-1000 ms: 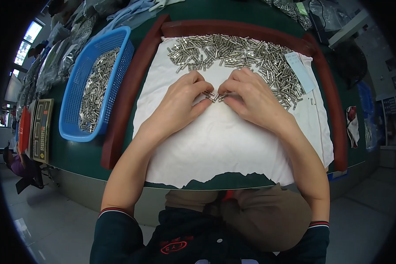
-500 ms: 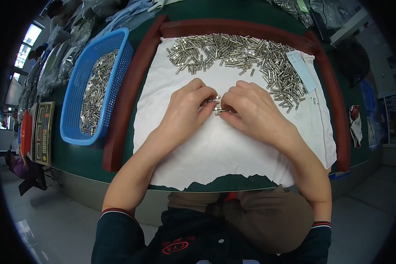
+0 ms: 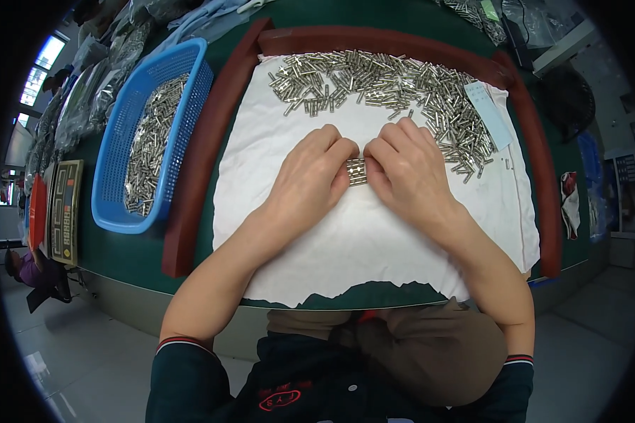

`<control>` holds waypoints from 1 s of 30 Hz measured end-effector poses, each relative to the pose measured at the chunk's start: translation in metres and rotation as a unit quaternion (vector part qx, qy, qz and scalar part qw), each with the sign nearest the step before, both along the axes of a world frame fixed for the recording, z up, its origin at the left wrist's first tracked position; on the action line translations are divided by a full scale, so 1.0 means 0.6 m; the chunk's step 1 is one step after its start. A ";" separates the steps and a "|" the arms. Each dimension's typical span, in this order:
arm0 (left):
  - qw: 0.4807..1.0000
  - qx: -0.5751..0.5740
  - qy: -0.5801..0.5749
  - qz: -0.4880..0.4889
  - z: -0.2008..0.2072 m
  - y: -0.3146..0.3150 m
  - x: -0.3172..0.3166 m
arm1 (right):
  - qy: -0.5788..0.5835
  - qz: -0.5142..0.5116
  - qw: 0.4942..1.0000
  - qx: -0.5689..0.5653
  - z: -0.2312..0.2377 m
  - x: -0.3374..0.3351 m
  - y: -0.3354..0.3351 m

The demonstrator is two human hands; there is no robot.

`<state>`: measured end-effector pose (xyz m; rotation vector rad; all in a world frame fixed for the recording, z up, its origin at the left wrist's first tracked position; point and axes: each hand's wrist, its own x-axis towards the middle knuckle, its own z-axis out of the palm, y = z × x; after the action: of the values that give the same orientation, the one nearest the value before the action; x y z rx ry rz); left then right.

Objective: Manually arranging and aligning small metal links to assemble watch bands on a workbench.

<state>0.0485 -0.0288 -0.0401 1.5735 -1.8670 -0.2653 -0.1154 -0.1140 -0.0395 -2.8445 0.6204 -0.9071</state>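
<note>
My left hand point(image 3: 310, 180) and my right hand point(image 3: 406, 173) meet over the middle of a white cloth point(image 3: 360, 240). Between their fingertips they pinch a short row of small silver metal cylinders point(image 3: 358, 171), lined up side by side on the cloth. A long heap of the same loose metal cylinders point(image 3: 381, 81) lies across the far part of the cloth, just beyond my knuckles.
A dark red raised frame point(image 3: 212, 141) borders the cloth on a green table. A blue plastic basket point(image 3: 120, 155) with several metal cylinders stands to the left. A pale paper strip point(image 3: 488, 113) lies at the cloth's right. Bags and boxes line the far left.
Both hands have slid a little toward me on the cloth and pressed closer together, with the small cylinders now packed into a neat row between the fingertips.
</note>
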 end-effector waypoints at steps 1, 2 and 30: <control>1.000 -0.009 -0.002 -0.006 0.001 -0.001 -0.002 | -0.003 0.001 1.000 0.002 0.000 0.000 0.001; 1.000 -0.018 -0.003 -0.012 0.001 0.000 -0.003 | -0.005 0.002 1.000 0.004 -0.001 0.001 0.002; 0.994 0.065 0.046 -0.076 0.029 0.013 -0.006 | 0.019 -0.066 0.997 0.017 0.015 -0.033 -0.099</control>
<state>0.0447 -0.0210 -0.0226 1.4781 -1.9341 -0.5289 -0.1355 -0.1735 -0.0302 -2.8244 0.8292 -0.8546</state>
